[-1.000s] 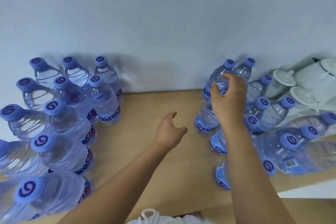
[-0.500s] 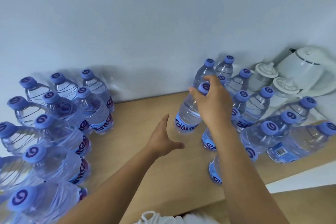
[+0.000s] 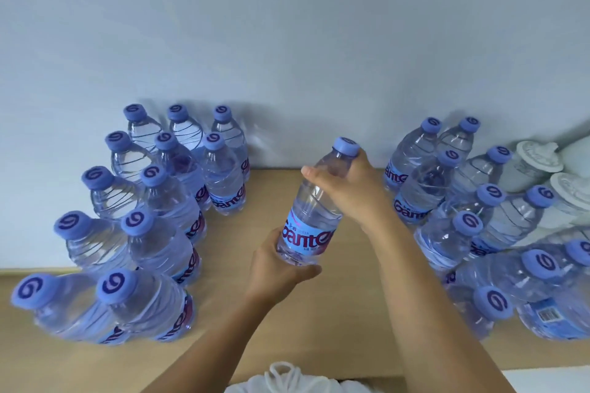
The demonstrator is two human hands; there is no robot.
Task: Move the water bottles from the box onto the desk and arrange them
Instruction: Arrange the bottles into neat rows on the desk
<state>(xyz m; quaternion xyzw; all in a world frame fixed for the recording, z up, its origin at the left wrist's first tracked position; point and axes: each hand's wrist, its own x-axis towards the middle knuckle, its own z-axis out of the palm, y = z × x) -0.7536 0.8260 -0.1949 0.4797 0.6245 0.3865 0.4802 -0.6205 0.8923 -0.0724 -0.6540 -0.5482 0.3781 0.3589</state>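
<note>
A group of water bottles [image 3: 153, 220] stood in two rows at the left of the desk [image 3: 357, 313]. Over the middle, the left hand [image 3: 281, 268] cupped the base of one bottle [image 3: 314, 210], fingers curled around it, while the right hand [image 3: 348, 188] gripped its neck. More bottles [image 3: 472, 220] crowded the right side.

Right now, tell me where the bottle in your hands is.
Head view, centre: the held bottle is between both bottle groups, right hand near its cap, left hand at its base.
</note>
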